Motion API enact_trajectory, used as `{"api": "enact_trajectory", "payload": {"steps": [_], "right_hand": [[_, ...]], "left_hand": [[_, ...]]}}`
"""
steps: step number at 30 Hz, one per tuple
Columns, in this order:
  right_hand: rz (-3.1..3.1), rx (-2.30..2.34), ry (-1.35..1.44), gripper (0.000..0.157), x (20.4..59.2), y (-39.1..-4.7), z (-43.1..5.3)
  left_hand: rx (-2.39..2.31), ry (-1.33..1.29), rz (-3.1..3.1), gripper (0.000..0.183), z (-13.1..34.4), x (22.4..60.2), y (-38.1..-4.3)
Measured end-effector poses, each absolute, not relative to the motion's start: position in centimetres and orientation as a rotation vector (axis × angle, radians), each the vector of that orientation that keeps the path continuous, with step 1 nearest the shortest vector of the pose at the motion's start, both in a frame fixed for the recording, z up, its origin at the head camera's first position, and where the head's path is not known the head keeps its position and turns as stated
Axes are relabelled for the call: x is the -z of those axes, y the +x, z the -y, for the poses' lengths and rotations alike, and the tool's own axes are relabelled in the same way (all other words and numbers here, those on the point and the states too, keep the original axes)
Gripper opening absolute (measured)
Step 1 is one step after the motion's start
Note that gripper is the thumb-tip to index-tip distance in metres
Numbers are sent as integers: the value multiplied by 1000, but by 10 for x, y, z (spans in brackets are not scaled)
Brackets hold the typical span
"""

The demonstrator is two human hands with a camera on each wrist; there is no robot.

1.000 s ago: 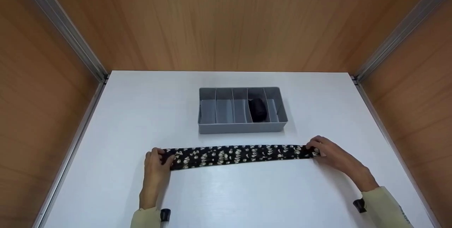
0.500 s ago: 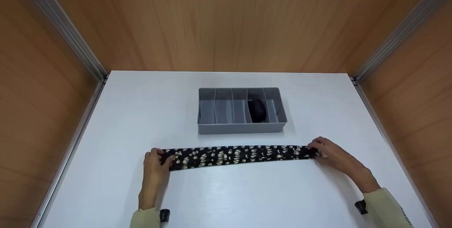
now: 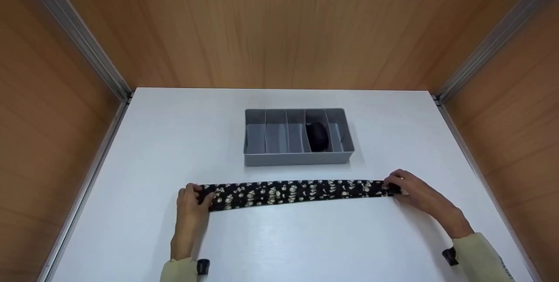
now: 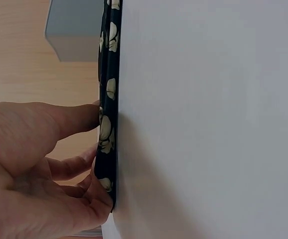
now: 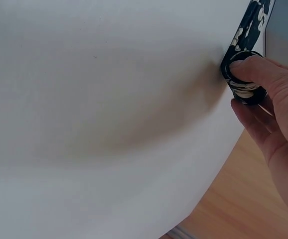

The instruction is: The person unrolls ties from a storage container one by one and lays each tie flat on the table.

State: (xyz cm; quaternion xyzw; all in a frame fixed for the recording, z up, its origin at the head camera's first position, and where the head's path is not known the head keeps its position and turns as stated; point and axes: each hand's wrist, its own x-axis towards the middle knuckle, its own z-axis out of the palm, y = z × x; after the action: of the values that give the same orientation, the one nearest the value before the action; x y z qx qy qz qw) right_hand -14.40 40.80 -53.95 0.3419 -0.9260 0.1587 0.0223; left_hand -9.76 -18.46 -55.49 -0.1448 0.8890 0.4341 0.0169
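Observation:
A black necktie [image 3: 292, 191] with a pale floral-looking print lies stretched sideways across the white table, wider at its left end. My left hand [image 3: 190, 208] pinches that wide end, fingers at the far edge and thumb at the near edge. The left wrist view shows the fingertips against the folded cloth [image 4: 110, 89]. At the narrow end, my right hand [image 3: 421, 197] grips the cloth between thumb and fingers. There, in the right wrist view, the end is curled into a small coil [image 5: 246, 93], with the thumb at its opening.
Behind the necktie stands a grey divided tray [image 3: 297, 159] with several compartments. A dark rolled bundle [image 3: 317, 137] sits in its second compartment from the right. Wooden panels [image 3: 279, 29] enclose the back and sides of the white table [image 3: 284, 238].
My right hand has shifted slightly to the right with the necktie's narrow end. My left hand stays at the wide end, nearly unmoved.

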Motion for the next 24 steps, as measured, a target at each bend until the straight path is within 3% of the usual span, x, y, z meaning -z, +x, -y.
{"api": "enact_trajectory", "payload": {"steps": [24], "right_hand": [[2908,-495,972,47,538,-142,-425]], "left_hand": [[-1361,-469,-2766,36,183,554,-97]]}}
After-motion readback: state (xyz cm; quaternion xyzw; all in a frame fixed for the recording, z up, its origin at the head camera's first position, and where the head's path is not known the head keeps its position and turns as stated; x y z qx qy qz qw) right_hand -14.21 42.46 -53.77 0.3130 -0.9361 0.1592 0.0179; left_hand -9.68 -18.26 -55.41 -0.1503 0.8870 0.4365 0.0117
